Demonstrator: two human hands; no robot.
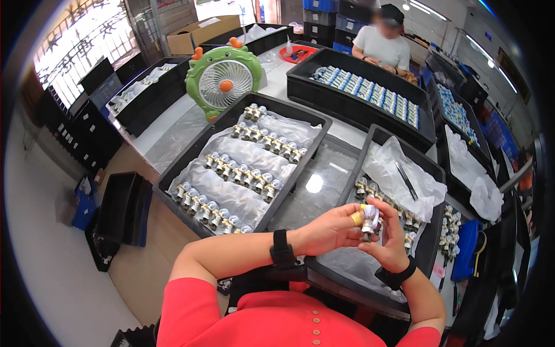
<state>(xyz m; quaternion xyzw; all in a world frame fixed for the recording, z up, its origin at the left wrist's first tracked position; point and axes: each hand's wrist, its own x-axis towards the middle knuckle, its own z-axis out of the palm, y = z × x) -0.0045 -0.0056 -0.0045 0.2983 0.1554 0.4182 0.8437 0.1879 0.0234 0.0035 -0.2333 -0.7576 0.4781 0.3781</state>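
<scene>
A small white and grey figurine with a dark base is held upright between both hands. My left hand grips it from the left, with yellow covering on its fingertips. From the other side, my right hand curls its fingers and thumb around it. Both hands are over a black tray lined with white sheeting, where more such figurines stand partly hidden by my hands. A black pen-like tool lies on the sheeting there.
Left of my hands, another black tray holds rows of similar figurines. A green animal-shaped fan stands behind it. Farther back, a black tray carries blue and white pieces, and a co-worker sits beyond. A blue bin is at right.
</scene>
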